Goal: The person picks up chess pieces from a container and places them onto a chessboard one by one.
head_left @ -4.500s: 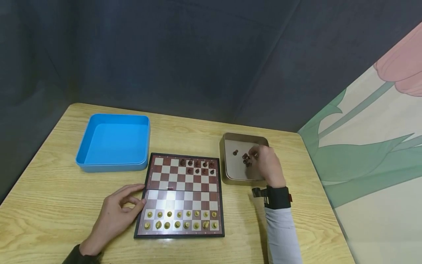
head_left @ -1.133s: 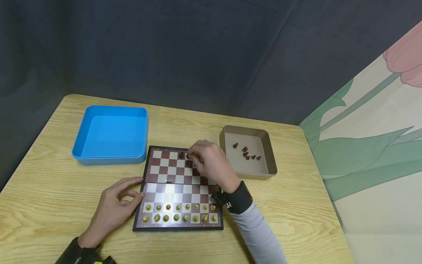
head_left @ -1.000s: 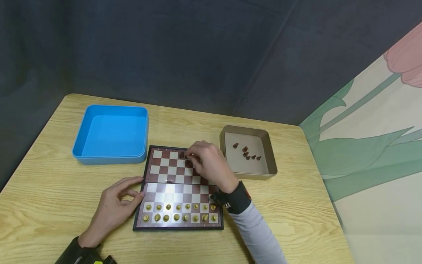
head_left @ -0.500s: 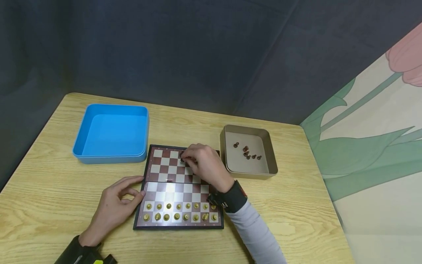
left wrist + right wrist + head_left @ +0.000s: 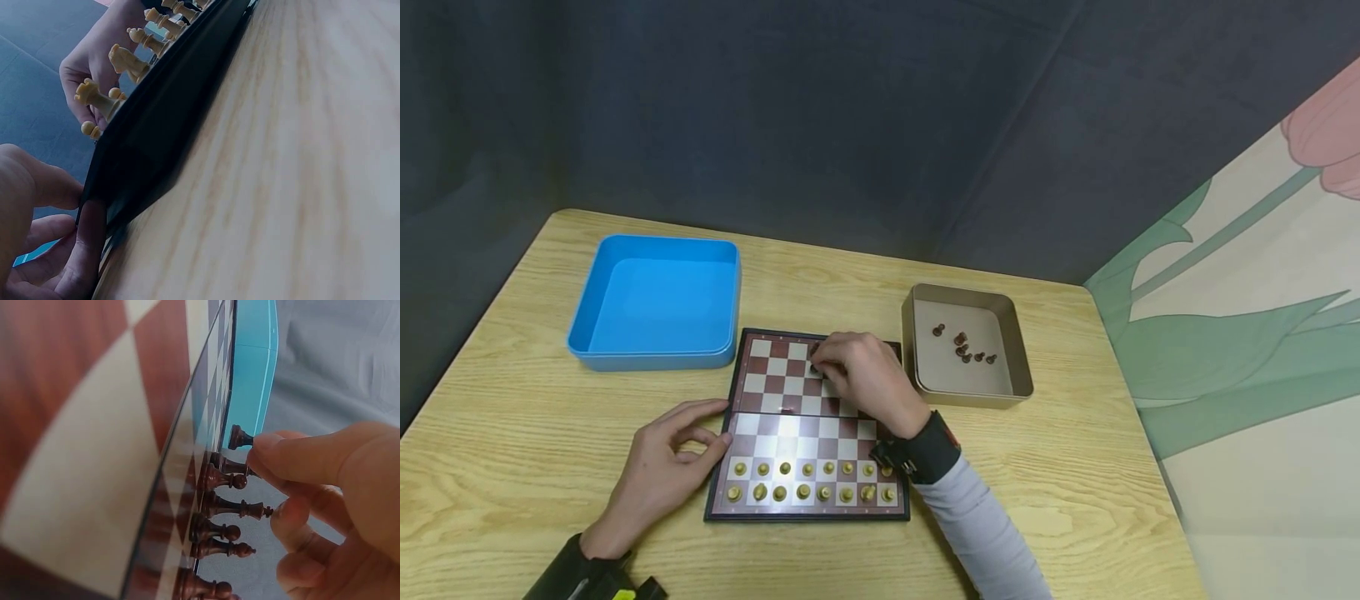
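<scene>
We see the right hand (image 5: 868, 379) pinching a dark piece (image 5: 237, 437), top hidden!
Overhead, it masks other pieces (image 5: 237, 507); left hand (image 5: 662, 462), finger and thumb apart, touches the chessboard (image 5: 805, 427).

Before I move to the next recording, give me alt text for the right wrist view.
A person's right hand pinches a small dark chess piece at a chessboard. Other dark pieces stand on the board nearby, and part of a blue box shows behind.
</scene>
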### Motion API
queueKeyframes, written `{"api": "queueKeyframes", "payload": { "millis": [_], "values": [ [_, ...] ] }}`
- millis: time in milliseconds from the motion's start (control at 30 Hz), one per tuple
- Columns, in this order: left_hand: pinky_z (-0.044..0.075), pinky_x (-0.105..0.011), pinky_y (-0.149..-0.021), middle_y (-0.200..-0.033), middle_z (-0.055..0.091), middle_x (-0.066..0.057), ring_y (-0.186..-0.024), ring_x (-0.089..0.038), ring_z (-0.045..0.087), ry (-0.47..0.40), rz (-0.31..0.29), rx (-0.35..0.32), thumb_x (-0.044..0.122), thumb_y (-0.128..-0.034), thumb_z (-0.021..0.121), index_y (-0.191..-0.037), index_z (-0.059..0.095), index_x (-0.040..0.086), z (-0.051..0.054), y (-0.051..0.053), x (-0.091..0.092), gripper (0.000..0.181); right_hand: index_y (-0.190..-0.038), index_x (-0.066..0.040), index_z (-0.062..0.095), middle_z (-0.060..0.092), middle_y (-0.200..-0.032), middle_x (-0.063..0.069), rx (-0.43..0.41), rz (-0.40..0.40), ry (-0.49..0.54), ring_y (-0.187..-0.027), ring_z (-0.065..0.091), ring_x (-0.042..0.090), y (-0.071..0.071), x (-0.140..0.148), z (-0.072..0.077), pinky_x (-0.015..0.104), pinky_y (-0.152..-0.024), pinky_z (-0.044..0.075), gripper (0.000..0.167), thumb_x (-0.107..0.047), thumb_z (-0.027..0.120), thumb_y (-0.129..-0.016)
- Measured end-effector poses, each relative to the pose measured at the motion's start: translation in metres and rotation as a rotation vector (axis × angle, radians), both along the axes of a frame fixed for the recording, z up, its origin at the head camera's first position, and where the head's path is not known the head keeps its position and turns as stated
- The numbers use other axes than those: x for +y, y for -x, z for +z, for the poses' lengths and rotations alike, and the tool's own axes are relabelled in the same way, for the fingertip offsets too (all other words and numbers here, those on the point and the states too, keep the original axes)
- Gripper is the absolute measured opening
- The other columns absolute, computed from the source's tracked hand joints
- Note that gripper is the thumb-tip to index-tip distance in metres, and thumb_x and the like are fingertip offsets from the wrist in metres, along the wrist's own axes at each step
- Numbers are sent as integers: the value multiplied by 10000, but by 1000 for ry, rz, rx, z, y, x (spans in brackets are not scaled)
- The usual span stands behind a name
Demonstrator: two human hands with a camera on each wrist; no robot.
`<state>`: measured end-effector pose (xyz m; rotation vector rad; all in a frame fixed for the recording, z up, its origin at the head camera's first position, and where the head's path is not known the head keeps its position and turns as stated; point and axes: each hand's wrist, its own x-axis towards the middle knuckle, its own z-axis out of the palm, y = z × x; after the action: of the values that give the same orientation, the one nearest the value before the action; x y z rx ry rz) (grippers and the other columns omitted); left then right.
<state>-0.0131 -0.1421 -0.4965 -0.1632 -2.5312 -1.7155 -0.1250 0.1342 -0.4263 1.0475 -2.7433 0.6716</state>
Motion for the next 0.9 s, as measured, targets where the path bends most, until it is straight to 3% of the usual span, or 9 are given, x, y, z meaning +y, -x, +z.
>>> {"api": "queueKeyframes", "payload": {
  "millis": [900],
  "values": [
    [618,-226,-580,-1217,715,-166,-820,-2,722,34,11,3,-8,-929,801,-1374,691,49,0,0,0,461,-1015,-133,857,810,-1102,-24,-27,1,-1,-1030,764,127,2,0,-1,304,-864,647,139,-57,743,-993]
  ]
}}
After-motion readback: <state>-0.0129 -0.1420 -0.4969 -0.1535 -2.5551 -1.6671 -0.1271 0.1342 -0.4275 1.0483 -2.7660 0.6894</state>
